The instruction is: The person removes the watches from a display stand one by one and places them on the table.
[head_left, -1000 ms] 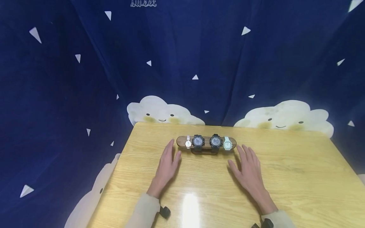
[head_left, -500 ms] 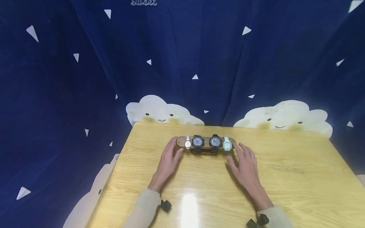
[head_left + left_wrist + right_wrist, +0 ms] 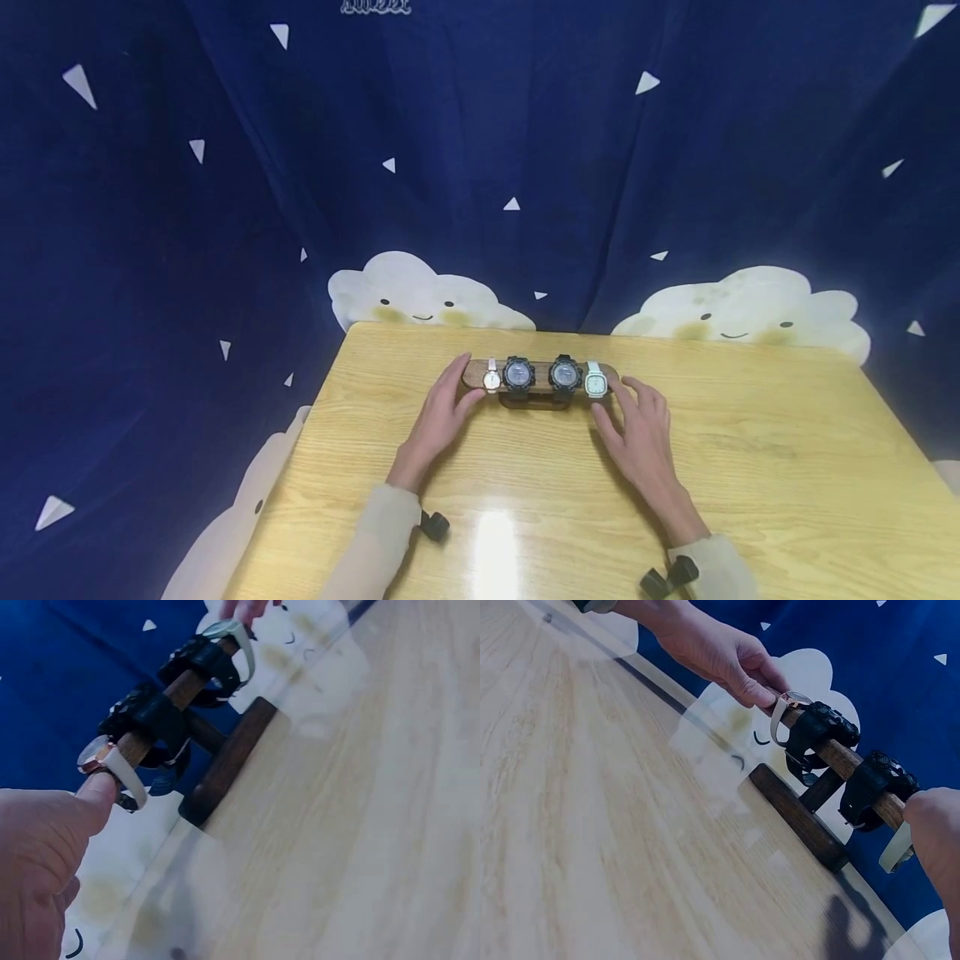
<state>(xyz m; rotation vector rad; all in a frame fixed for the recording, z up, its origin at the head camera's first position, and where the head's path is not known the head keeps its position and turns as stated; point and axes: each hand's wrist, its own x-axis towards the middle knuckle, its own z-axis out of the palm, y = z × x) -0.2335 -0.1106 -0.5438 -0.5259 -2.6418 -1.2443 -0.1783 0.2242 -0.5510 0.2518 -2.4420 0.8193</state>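
A dark wooden watch stand [image 3: 542, 377] with a horizontal bar on a short foot [image 3: 229, 765] stands on the table. Its bar carries a small white-strapped watch [image 3: 491, 381], two chunky black watches [image 3: 519, 374] and a mint-green square watch [image 3: 596, 384]. My left hand [image 3: 435, 419] grips the bar's left end, thumb in front beside the white watch and fingers behind. At the opposite end, my right hand [image 3: 642, 437] holds the bar between thumb and fingers, next to the mint watch. In the right wrist view, the right hand [image 3: 939, 832] hides that tip.
The light wooden table [image 3: 750, 450] reaches well to the right and toward me. Behind it and at the left hangs a dark blue curtain [image 3: 450, 167] with white triangles and smiling clouds. Small black devices [image 3: 435, 525] sit at both wrists.
Both hands have moved inward and closed on the two ends of the stand's bar; a second ago they were apart from it. The stand and watches keep their place on the table.
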